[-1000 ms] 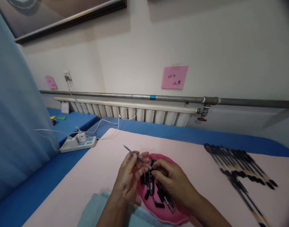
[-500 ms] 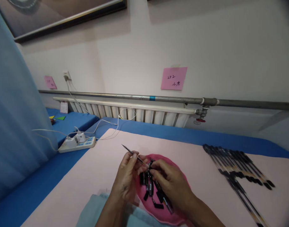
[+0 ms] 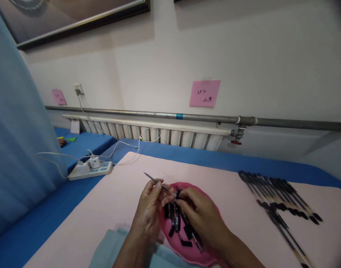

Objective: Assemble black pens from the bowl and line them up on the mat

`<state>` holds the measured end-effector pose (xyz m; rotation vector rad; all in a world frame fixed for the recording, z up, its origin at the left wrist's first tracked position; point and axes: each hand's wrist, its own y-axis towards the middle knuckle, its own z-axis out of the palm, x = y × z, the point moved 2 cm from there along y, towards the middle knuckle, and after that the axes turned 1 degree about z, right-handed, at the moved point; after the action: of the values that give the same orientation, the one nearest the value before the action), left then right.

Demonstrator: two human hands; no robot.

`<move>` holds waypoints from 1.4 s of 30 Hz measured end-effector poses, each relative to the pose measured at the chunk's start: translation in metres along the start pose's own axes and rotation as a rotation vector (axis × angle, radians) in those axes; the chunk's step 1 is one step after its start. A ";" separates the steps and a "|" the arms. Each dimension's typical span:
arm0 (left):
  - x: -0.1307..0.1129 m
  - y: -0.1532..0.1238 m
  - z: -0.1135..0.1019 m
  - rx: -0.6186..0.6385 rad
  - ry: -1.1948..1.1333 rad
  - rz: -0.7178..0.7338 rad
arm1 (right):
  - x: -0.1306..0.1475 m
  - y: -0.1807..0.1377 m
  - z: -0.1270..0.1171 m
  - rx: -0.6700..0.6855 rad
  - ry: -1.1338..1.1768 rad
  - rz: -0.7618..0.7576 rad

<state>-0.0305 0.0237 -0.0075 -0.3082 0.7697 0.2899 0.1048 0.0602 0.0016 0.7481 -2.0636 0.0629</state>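
My left hand pinches a thin pen refill whose tip points up and to the left. My right hand is closed on the refill's other end, where a clear pen barrel meets it. Both hands hover over a pink dish holding several black pen caps and pen parts. The dish lies on a pale pink mat.
Several assembled black pens lie in a row on the mat at the right. A white power strip with chargers and cables sits on the blue table cover at the left. A radiator and pipe run along the wall. Light blue cloth lies near me.
My hands have stayed together over the dish, shifting only slightly. The camera view has drifted a little.
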 end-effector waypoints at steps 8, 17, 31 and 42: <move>0.000 0.001 -0.002 0.002 0.000 -0.003 | 0.001 -0.002 0.000 0.038 -0.162 -0.078; -0.001 0.001 -0.002 -0.013 0.020 0.000 | 0.001 -0.003 0.001 0.056 -0.274 -0.139; -0.001 0.001 -0.003 -0.037 0.054 0.005 | -0.002 -0.004 0.005 0.028 -0.420 -0.258; 0.001 0.002 -0.003 -0.011 0.098 0.006 | -0.002 -0.003 0.005 0.043 -0.374 -0.169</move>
<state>-0.0326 0.0244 -0.0104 -0.3326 0.8658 0.2860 0.1038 0.0568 -0.0032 1.0201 -2.3449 -0.1385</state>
